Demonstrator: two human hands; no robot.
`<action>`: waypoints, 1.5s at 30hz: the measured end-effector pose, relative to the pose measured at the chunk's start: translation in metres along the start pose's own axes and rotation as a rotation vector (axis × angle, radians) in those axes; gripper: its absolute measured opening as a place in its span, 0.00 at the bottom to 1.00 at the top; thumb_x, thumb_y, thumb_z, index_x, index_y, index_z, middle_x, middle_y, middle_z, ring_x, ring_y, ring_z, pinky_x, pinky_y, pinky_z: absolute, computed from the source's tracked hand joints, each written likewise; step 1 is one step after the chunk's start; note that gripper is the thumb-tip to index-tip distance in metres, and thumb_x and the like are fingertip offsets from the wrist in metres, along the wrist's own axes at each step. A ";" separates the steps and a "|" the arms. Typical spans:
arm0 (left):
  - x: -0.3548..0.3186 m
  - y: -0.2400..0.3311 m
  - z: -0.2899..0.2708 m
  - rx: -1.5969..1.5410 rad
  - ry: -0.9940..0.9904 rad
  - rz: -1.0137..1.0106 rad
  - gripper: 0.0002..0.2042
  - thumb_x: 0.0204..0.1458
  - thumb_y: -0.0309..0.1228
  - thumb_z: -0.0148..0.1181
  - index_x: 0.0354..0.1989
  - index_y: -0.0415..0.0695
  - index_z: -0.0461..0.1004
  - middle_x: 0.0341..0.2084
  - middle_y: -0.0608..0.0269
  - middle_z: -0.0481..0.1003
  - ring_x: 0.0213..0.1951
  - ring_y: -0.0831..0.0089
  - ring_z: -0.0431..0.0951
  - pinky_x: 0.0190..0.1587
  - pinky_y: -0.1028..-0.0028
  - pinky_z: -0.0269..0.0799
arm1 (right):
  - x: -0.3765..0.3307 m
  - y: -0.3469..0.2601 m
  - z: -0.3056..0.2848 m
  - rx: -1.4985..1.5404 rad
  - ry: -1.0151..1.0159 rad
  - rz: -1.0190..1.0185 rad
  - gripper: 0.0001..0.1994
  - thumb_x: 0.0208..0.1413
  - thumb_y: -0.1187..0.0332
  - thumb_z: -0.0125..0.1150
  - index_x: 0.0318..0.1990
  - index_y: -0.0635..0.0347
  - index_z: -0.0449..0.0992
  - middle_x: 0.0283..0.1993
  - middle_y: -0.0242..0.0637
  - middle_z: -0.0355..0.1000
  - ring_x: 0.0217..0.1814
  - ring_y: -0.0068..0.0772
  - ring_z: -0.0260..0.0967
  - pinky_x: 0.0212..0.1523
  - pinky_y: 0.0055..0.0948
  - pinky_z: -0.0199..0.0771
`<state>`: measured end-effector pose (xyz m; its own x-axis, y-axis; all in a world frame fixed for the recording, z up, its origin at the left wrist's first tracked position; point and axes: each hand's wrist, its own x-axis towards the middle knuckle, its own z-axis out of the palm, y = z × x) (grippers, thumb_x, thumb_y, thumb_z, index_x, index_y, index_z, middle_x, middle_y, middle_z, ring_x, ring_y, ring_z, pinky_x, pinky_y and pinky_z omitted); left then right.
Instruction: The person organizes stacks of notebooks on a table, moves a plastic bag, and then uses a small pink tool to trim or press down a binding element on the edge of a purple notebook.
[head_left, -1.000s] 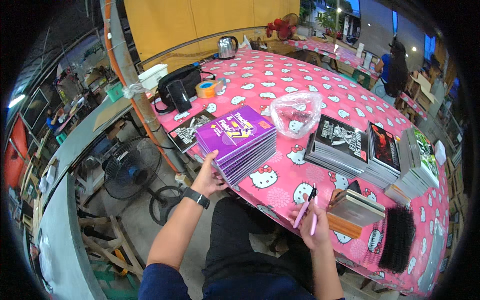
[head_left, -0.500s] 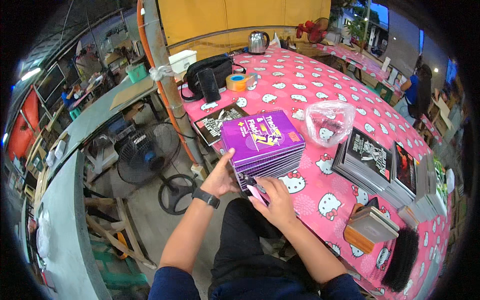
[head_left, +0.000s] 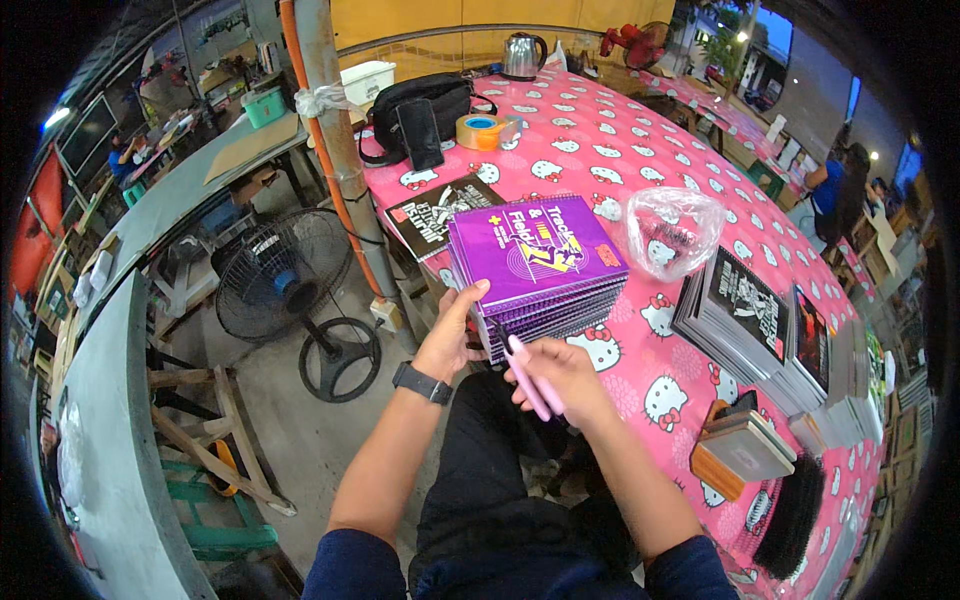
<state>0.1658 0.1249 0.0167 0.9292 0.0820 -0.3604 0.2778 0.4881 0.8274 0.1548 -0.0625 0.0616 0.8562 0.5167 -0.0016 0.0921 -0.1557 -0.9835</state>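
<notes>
A stack of purple spiral-bound notebooks sits at the near edge of the table, coil edges toward me. My left hand grips its near left corner, thumb on the top cover and fingers lower on the side. In my right hand are pliers with pink handles, fingers closed around them. Their dark tip points at the coil ends near the stack's front corner; whether it touches a coil I cannot tell. A black-covered notebook lies behind the stack, partly hidden by it.
Pink patterned tablecloth covers the table. A plastic bag, stacked black notebooks, a wooden block and black coils lie to the right. Tape, a phone and a black bag sit behind. A fan stands left.
My right hand has drawn the pliers slightly back and turned them, so both pink handles now show. My left hand still holds the stack. The view has shifted a little.
</notes>
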 end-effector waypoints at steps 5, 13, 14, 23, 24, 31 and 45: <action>-0.001 0.001 0.003 -0.017 0.017 0.015 0.38 0.42 0.57 0.56 0.59 0.52 0.53 0.57 0.48 0.53 0.57 0.46 0.55 0.51 0.36 0.49 | -0.006 0.009 0.007 0.272 -0.065 0.216 0.18 0.52 0.64 0.58 0.47 0.64 0.68 0.38 0.44 0.72 0.34 0.35 0.72 0.36 0.26 0.72; 0.001 0.000 -0.002 0.021 -0.018 -0.007 0.41 0.39 0.58 0.58 0.59 0.49 0.50 0.55 0.51 0.55 0.54 0.49 0.58 0.46 0.43 0.56 | -0.019 0.032 0.016 -0.732 0.352 -0.606 0.22 0.39 0.64 0.65 0.45 0.57 0.71 0.41 0.39 0.67 0.43 0.41 0.63 0.42 0.36 0.60; -0.001 0.002 0.000 0.024 -0.015 0.000 0.40 0.39 0.58 0.58 0.58 0.49 0.51 0.54 0.52 0.56 0.53 0.49 0.59 0.46 0.43 0.56 | -0.016 0.036 0.016 -0.750 0.353 -0.606 0.22 0.39 0.63 0.64 0.45 0.56 0.71 0.41 0.38 0.66 0.43 0.42 0.61 0.43 0.36 0.59; -0.008 0.005 0.009 0.034 0.017 0.009 0.41 0.39 0.61 0.55 0.60 0.51 0.54 0.56 0.50 0.54 0.55 0.50 0.56 0.49 0.42 0.54 | -0.007 0.044 -0.002 0.727 -0.270 0.378 0.19 0.49 0.64 0.61 0.47 0.63 0.69 0.39 0.44 0.73 0.38 0.36 0.73 0.35 0.32 0.72; -0.008 0.006 0.010 0.030 0.037 0.016 0.41 0.39 0.61 0.55 0.60 0.51 0.53 0.57 0.50 0.54 0.55 0.50 0.56 0.49 0.42 0.54 | -0.008 0.041 -0.001 0.736 -0.257 0.379 0.18 0.49 0.66 0.61 0.46 0.64 0.69 0.39 0.43 0.72 0.39 0.34 0.72 0.38 0.30 0.71; -0.010 0.005 0.009 0.035 0.063 0.020 0.34 0.41 0.57 0.56 0.54 0.51 0.58 0.50 0.54 0.63 0.49 0.54 0.65 0.44 0.48 0.58 | -0.024 0.043 0.024 -0.576 0.329 -0.483 0.20 0.43 0.67 0.63 0.45 0.61 0.69 0.42 0.41 0.68 0.44 0.41 0.65 0.45 0.34 0.63; -0.009 0.006 0.010 0.059 -0.019 0.021 0.43 0.40 0.61 0.54 0.61 0.48 0.52 0.56 0.47 0.55 0.56 0.50 0.57 0.51 0.40 0.52 | -0.010 0.068 0.019 0.429 0.019 0.011 0.16 0.48 0.70 0.62 0.43 0.68 0.70 0.41 0.44 0.72 0.41 0.33 0.71 0.46 0.28 0.68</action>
<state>0.1610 0.1186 0.0289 0.9393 0.0752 -0.3349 0.2714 0.4344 0.8589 0.1427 -0.0624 -0.0082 0.8657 0.5004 -0.0133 -0.1333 0.2050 -0.9696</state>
